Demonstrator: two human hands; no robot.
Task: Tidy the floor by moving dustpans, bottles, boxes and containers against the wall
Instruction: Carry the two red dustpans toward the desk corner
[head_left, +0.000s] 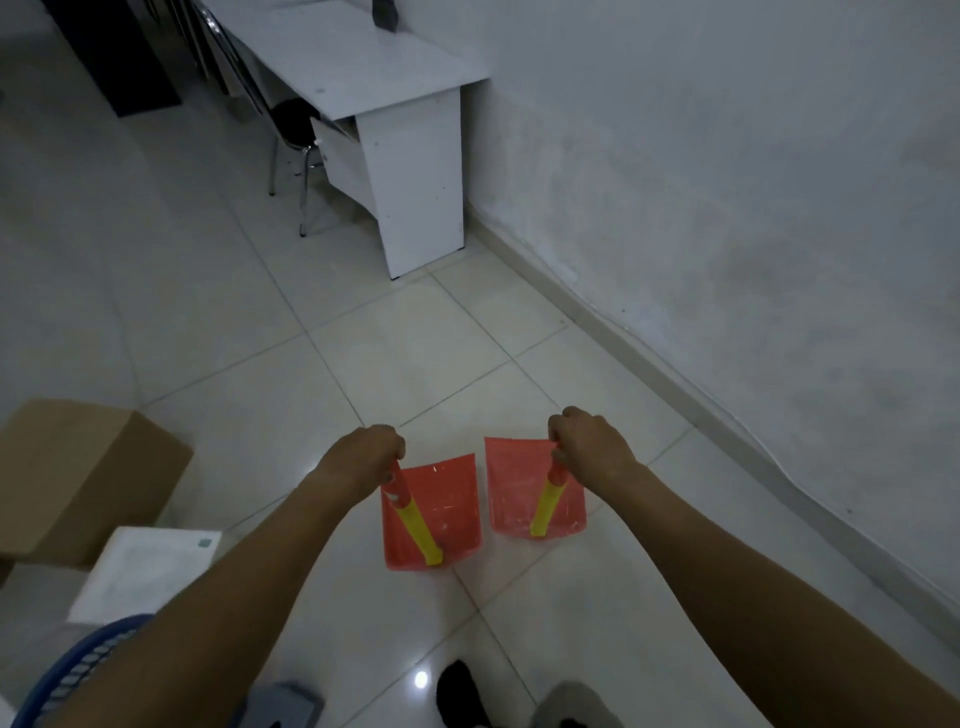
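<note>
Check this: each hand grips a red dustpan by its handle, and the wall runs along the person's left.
One thing is wrong: the head view shows the wall on the person's right, not left. The rest stands: the left hand grips the left dustpan and the right hand the right dustpan, both red, by their handles.

I count two red dustpans from here: the left dustpan (452, 504) and the right dustpan (511, 483). Two hands show, the left hand (366, 452) and the right hand (589, 441), and each grips one dustpan. There are two boxes, one brown cardboard box (78, 467) and one white box (150, 566). I also see one blue basket (88, 660), one white desk (363, 57) and one chair (293, 124) I can make out clearly.
</note>
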